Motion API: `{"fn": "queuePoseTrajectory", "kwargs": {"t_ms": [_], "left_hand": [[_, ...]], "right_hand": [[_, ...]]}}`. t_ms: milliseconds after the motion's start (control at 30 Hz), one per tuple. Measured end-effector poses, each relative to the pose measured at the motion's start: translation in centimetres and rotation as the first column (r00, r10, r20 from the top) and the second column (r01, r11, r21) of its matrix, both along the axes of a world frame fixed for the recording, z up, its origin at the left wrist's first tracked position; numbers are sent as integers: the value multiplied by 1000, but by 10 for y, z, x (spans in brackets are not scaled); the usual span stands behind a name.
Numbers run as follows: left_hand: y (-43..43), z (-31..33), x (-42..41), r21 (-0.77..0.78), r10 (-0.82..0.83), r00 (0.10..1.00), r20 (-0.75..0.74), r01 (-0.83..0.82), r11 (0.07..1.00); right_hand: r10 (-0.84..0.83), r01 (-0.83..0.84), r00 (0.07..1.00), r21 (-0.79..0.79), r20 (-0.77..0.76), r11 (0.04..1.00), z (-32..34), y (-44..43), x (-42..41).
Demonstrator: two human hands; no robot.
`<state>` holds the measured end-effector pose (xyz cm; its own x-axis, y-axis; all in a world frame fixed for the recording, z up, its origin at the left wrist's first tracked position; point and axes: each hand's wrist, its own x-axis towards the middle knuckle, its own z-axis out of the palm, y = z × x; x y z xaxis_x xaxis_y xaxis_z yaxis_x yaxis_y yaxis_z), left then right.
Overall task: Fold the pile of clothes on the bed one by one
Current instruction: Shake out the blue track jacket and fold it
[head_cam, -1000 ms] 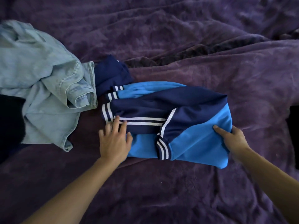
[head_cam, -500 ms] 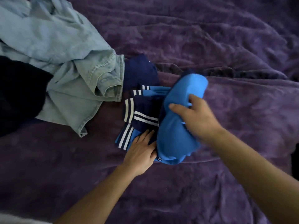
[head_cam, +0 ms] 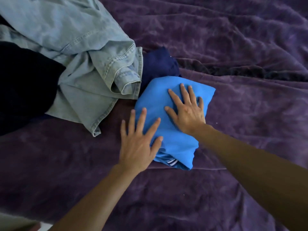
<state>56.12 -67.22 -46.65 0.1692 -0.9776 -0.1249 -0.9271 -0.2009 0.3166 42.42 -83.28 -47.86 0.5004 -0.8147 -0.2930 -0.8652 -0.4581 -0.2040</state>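
Jacket [head_cam: 173, 135], folded into a blue bundle, lies on the blanket [head_cam: 233, 189] just beside the denim shirt [head_cam: 80, 64]. Left hand [head_cam: 138, 147] and right hand [head_cam: 186, 110] press it with flat, spread fingers. It looks light, soft and slippery; best lifted from underneath at both sides.

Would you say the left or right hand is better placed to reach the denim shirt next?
Left, probably: the left hand lies on the blue garment nearer the denim shirt; the right hand presses it farther right.
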Motion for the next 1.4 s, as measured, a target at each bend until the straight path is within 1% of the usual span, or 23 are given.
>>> {"fn": "queuePoseTrajectory", "kwargs": {"t_ms": [33, 67, 133, 200, 233, 267, 300, 333, 367, 400, 433, 467, 500, 533, 600, 633, 700, 800, 933, 1167, 1400], "left_hand": [[6, -14, -4, 146, -44, 999, 15, 41, 988], [16, -29, -6, 247, -69, 997, 21, 62, 967], [33, -51, -5, 325, -82, 997, 4, 76, 943], [31, -54, -1, 334, -90, 995, -44, 100, 937], [26, -50, 1, 308, -95, 993, -72, 112, 945], [20, -43, 3, 259, -73, 992, -103, 98, 961], [13, -37, 7, 181, -13, 991, -135, 37, 983], [4, -31, 12, 92, 88, 982, -166, -74, 993], [-7, -27, 17, 23, 207, 957, -201, -206, 978], [-20, -24, 20, 10, 307, 920, -245, -314, 949], [-34, -23, 21, 48, 371, 886, -278, -373, 926], [-48, -25, 19, 111, 396, 875, -279, -381, 918], [-60, -28, 13, 173, 393, 882, -261, -358, 918], [-69, -32, 6, 220, 374, 897, -237, -326, 919], [-75, -40, -8, 249, 347, 920, -181, -298, 921], [-73, -43, -13, 236, 342, 926, -160, -301, 924], [-67, -44, -18, 197, 339, 924, -177, -304, 932], [-62, -30, -25, 157, 342, 901, -267, -310, 938], [-57, 5, -62, 92, 345, 850, -397, -338, 937], [-69, 53, -171, 48, 302, 808, -506, -323, 945], [-122, 67, -315, -80, 167, 805, -569, -257, 963]], "right_hand": [[17, -10, 994, 67, -107, 998, -11, -2, -6], [34, -17, 986, 107, -160, 994, -23, -2, -12], [53, -26, 979, 139, -195, 990, -41, 3, -21], [57, -27, 979, 151, -196, 988, -48, 2, -23], [51, -22, 983, 157, -178, 987, -46, 0, -22], [33, -11, 988, 148, -150, 989, -40, -2, -22], [-5, 16, 995, 107, -104, 994, -34, -1, -25], [-69, 70, 997, 42, -39, 997, -29, 2, -31], [-155, 155, 987, -15, 31, 988, -25, 9, -40], [-258, 261, 962, -24, 89, 965, -22, 17, -51], [-371, 370, 920, 30, 124, 928, -22, 27, -61], [-483, 469, 865, 127, 133, 874, -23, 39, -69], [-577, 540, 806, 234, 130, 808, -26, 50, -71], [-642, 581, 755, 315, 136, 750, -30, 59, -69], [-696, 611, 699, 367, 167, 701, -38, 69, -58], [-705, 620, 687, 362, 178, 696, -41, 71, -54], [-719, 640, 668, 346, 192, 687, -43, 70, -51], [-723, 643, 644, 336, 249, 688, -32, 68, -64], [-701, 636, 647, 293, 301, 714, 5, 74, -100], [-690, 672, 618, 202, 377, 713, 59, 78, -217], [-676, 732, 555, 101, 485, 673, 69, 37, -364]]}}
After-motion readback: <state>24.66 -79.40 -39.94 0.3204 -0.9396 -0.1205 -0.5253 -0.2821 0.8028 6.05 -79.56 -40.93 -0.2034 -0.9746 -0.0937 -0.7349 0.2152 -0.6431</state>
